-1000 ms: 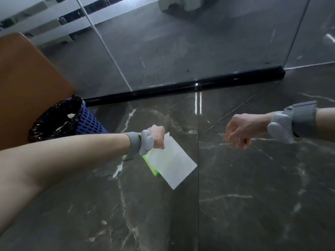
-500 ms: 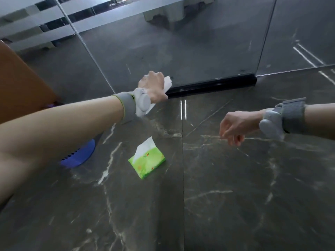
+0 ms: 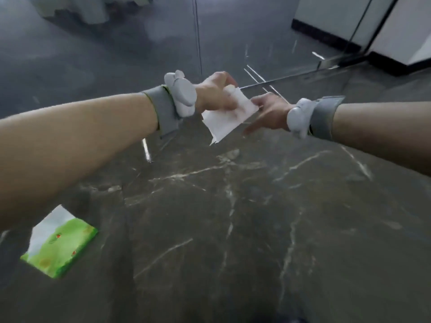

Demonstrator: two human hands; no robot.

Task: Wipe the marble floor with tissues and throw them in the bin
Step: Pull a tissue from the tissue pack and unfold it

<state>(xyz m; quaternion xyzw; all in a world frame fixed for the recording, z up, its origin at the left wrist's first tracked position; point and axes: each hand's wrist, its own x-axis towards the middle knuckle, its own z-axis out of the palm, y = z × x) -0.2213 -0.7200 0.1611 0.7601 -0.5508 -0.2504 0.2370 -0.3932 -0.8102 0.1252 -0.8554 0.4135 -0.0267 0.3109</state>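
Note:
My left hand grips a white tissue in mid-air above the dark marble floor; the sheet hangs down and to the right of the fist. My right hand is just right of the tissue, its fingers spread and touching the sheet's right edge. A green tissue pack with a white sheet poking out lies on the floor at the lower left, under my left forearm. The bin is out of view.
A glass partition with a thin vertical seam stands ahead, and a metal floor rail runs along its base. A white wall with black skirting sits at the upper right.
The view has swung right, so the bin and the wooden panel left the frame. My left hand carried the tissue to the centre, and my right hand opened and reached in to its edge.

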